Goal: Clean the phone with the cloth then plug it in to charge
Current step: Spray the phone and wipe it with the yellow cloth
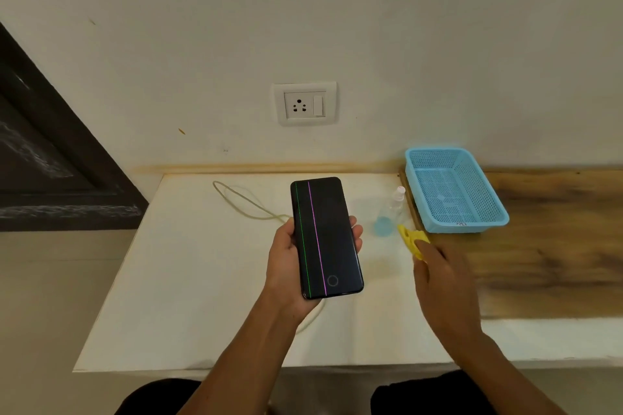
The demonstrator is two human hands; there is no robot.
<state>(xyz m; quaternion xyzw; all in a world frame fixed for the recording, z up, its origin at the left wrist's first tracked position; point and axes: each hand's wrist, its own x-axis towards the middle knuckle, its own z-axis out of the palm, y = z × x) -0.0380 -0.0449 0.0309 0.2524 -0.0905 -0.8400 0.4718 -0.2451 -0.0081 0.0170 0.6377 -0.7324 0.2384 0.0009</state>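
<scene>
My left hand point(285, 263) holds a black phone point(323, 236) above the white tabletop, screen up, with a green and a pink vertical line on the display. My right hand point(441, 283) is blurred to the right of it, fingers closed on a small yellow cloth point(409, 239) beside the basket. A pale charging cable point(242, 200) loops on the table behind the phone and runs under my left hand. A white wall socket point(304, 104) with a switch sits on the wall above the table.
A small clear spray bottle point(391, 212) with blue liquid stands right of the phone. A light blue mesh basket point(472, 224) rests on the wooden counter point(553, 246) at the right. The white tabletop point(188, 280) ends near my knees. A dark frame leans at far left.
</scene>
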